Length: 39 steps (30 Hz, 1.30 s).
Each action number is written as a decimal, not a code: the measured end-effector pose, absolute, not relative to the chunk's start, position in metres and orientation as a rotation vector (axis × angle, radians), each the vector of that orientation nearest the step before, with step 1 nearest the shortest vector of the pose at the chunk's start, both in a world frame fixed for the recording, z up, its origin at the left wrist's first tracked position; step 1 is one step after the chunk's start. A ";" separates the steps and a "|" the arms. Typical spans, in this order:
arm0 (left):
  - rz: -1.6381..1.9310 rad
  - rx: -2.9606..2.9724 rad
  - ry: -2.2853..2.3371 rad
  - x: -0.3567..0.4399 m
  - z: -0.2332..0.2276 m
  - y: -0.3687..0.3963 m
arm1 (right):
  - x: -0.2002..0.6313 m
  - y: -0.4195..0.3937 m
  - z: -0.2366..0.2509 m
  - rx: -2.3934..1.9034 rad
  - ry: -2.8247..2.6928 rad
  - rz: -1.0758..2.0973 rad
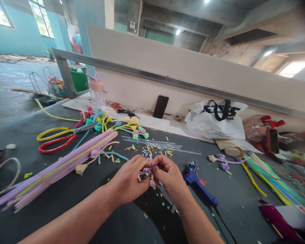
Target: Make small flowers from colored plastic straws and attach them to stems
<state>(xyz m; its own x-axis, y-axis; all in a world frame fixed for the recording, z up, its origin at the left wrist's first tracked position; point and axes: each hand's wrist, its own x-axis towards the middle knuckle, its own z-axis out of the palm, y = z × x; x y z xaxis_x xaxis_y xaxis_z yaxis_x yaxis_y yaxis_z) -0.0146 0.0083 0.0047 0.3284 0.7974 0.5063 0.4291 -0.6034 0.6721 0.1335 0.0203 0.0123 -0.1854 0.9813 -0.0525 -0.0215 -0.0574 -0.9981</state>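
While fingers of both hands pinch a purple piece (147, 171), dark table (96, 217), scattered straws (53, 169), concrete room

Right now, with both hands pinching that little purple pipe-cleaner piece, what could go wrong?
1. The blue glue gun lies right beside the right hand; if hot, its tip could burn a wrist.
2. The left hand and right grip a tiny purple piece; it might slip into the cut scraps and get lost.
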 end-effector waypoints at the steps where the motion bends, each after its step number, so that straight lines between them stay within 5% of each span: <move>1: 1.188 2.182 1.088 -0.014 0.005 0.008 | 0.133 0.020 0.012 -1.136 -1.297 1.403; 39: 1.232 2.014 1.289 -0.013 -0.002 0.011 | 0.138 0.022 0.001 -0.997 -1.353 1.531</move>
<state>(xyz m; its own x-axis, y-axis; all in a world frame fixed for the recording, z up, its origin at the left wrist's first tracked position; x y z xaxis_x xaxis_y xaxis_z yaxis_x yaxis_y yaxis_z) -0.0128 0.0113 -0.0023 0.1654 0.8815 0.4423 0.4822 -0.4634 0.7434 0.1382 0.0218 0.0007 -0.3295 0.9436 -0.0322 -0.0843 -0.0634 -0.9944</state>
